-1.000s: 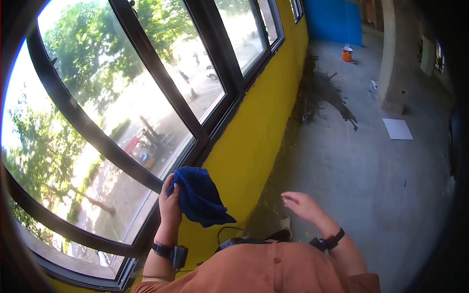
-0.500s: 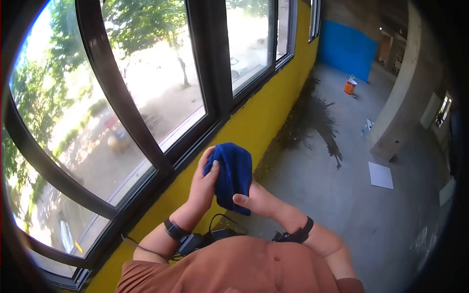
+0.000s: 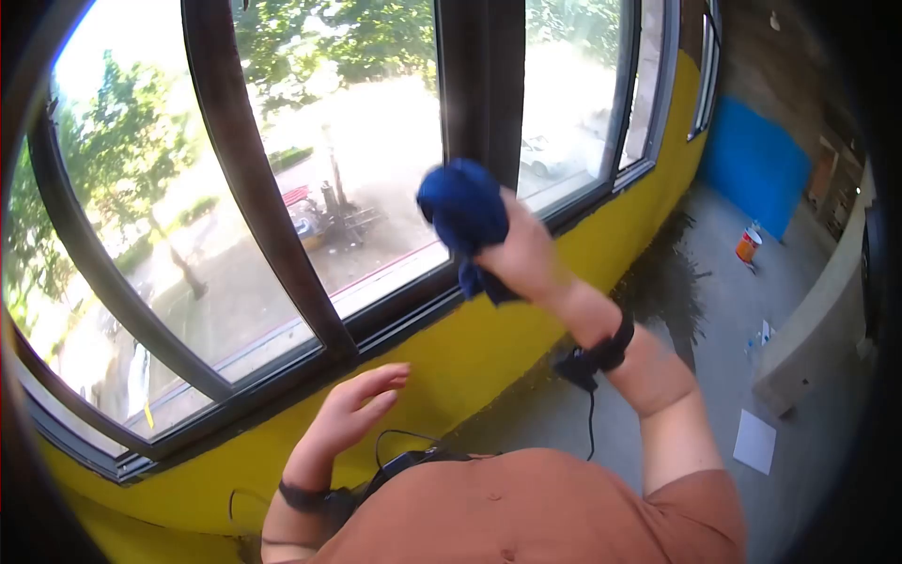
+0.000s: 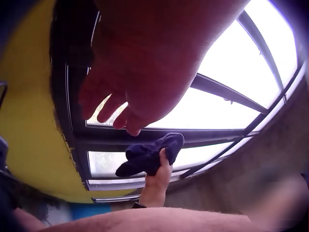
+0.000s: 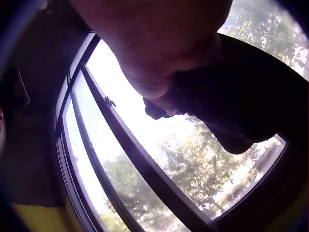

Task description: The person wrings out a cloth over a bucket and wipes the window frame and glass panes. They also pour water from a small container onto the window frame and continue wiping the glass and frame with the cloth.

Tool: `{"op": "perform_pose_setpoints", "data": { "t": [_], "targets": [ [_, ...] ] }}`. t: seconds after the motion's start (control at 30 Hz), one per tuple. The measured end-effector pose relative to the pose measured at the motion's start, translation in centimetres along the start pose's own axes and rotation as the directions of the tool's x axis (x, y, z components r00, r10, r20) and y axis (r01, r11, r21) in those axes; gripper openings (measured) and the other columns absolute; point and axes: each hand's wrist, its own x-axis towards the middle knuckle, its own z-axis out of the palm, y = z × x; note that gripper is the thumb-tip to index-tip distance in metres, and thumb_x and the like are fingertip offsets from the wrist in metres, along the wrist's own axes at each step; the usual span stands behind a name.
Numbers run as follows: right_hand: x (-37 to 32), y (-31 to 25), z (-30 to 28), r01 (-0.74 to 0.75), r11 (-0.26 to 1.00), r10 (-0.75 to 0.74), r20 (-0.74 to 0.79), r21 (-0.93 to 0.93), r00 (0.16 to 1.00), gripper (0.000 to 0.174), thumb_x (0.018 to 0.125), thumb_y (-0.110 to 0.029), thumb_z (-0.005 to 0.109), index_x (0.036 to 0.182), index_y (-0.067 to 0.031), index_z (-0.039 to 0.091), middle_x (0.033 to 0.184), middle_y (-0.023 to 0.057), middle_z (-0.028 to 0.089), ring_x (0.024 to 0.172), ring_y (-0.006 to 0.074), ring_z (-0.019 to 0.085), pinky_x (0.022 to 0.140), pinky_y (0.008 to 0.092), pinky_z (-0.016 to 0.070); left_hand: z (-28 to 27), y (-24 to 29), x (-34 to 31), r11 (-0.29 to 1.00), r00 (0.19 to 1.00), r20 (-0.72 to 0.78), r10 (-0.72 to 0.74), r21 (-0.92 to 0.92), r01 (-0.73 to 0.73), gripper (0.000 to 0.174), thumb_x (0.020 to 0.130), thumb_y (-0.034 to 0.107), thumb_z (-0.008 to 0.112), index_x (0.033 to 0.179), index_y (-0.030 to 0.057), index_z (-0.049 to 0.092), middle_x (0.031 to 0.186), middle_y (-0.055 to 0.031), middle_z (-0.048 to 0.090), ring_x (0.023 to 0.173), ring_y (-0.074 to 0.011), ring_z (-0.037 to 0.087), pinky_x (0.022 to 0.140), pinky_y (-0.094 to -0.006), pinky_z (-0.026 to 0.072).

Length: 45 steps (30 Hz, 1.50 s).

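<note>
In the head view my right hand grips a bunched dark blue cloth, raised in front of the dark window frame. A loose end of the cloth hangs below the hand. The left wrist view shows the same cloth with the right thumb pressed along it; in the right wrist view the cloth is a dark shape against the glass. My left hand holds nothing, its fingers loosely bent, near the yellow wall below the sill. Part of the left hand fills the top of the left wrist view.
Large window panes run along the left, above the yellow wall. A black cable hangs from the right wrist strap. On the floor to the right are an orange bucket, a white sheet and a pillar.
The cloth passed from my left hand, through both hands, to the right, which lifted it up toward the window frame. My left hand let go and drew back lower. The view turned left.
</note>
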Motion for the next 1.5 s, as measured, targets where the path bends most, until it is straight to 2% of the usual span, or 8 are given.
{"op": "perform_pose_setpoints", "data": {
  "t": [0.17,0.37,0.53,0.7,0.9,1.1,1.3,1.5],
  "targets": [
    [14.8,0.6,-2.4,0.376,0.783,-0.556,-0.286,-0.495,0.781,0.069,0.073,-0.011,0.085,0.133,-0.0048,0.053,0.140,0.0199,0.050,0.119,0.0384,0.061,0.098,0.0434,0.0525,0.1,-4.5,-8.4,0.965,0.837,-0.480,-0.262,-0.120,0.233,0.028,0.101,0.012,0.059,0.124,-0.0020,0.066,0.111,-0.0095,0.073,0.100,-0.0177,0.071,0.086,-0.0304,0.0536],
    [19.2,2.0,4.6,0.395,0.752,-0.618,-0.355,-0.528,0.702,0.072,0.070,-0.021,0.086,0.134,-0.0054,0.057,0.139,0.0209,0.049,0.119,0.0434,0.054,0.100,0.0478,0.0491,4.2,-5.5,-15.5,0.884,0.589,-0.660,-0.467,-0.376,0.280,0.028,0.103,0.015,0.058,0.123,-0.0032,0.065,0.109,-0.0100,0.072,0.093,-0.0178,0.070,0.080,-0.0288,0.0533],
    [14.6,2.0,10.5,0.525,0.735,-0.629,-0.144,-0.430,0.764,0.073,0.071,-0.019,0.083,0.138,-0.0105,0.057,0.141,0.0153,0.049,0.119,0.0389,0.052,0.093,0.0448,0.0528,5.6,-4.6,-16.7,0.856,0.486,-0.704,-0.518,-0.431,0.287,0.027,0.104,0.016,0.057,0.122,-0.0023,0.066,0.109,-0.0095,0.071,0.093,-0.0170,0.070,0.079,-0.0272,0.0530],
    [5.1,5.5,14.9,0.697,0.619,-0.705,0.135,-0.361,0.696,0.055,0.083,-0.013,0.063,0.137,-0.0184,0.058,0.138,0.0097,0.049,0.113,0.0289,0.052,0.076,0.0369,0.0525,5.0,-3.2,-14.4,0.871,0.532,-0.689,-0.492,-0.394,0.295,0.028,0.104,0.016,0.056,0.122,-0.0033,0.066,0.108,-0.0098,0.072,0.092,-0.0166,0.070,0.079,-0.0278,0.0532],
    [-1.9,12.8,12.0,0.929,0.368,-0.698,0.648,-0.041,0.305,0.049,0.086,-0.019,0.064,0.135,-0.0269,0.059,0.143,0.0028,0.050,0.124,0.0245,0.052,0.089,0.0374,0.0514,4.1,-2.5,-11.4,0.909,0.679,-0.604,-0.417,-0.274,0.314,0.026,0.105,0.016,0.055,0.120,-0.0012,0.067,0.110,-0.0099,0.072,0.094,-0.0181,0.071,0.082,-0.0283,0.0541],
    [3.4,13.3,6.5,0.847,0.466,-0.677,0.513,-0.256,0.528,0.054,0.085,-0.005,0.062,0.134,-0.0271,0.060,0.138,0.0029,0.056,0.121,0.0233,0.055,0.094,0.0374,0.0482,3.0,-3.2,-9.8,0.910,0.743,-0.526,-0.413,-0.271,0.313,0.026,0.104,0.015,0.055,0.119,-0.0016,0.067,0.110,-0.0102,0.072,0.096,-0.0183,0.071,0.083,-0.0292,0.0541],
    [12.0,6.7,3.7,0.331,0.749,-0.493,-0.149,-0.574,0.857,0.068,0.074,-0.002,0.075,0.138,-0.0136,0.055,0.137,0.0108,0.053,0.118,0.0390,0.055,0.102,0.0462,0.0490,2.1,-3.7,-7.5,0.927,0.819,-0.435,-0.374,-0.205,0.314,0.025,0.104,0.013,0.056,0.121,-0.0021,0.067,0.109,-0.0096,0.073,0.097,-0.0186,0.071,0.085,-0.0304,0.0544],
    [10.7,5.4,8.5,0.266,0.804,-0.440,-0.232,-0.532,0.868,0.069,0.071,-0.011,0.081,0.134,-0.0045,0.053,0.139,0.0215,0.047,0.117,0.0455,0.052,0.102,0.0494,0.0477,0.9,-5.9,-7.9,0.908,0.843,-0.343,-0.415,-0.220,0.357,0.026,0.104,0.013,0.056,0.122,-0.0025,0.067,0.110,-0.0084,0.073,0.097,-0.0181,0.071,0.086,-0.0307,0.0542]
  ]
}}
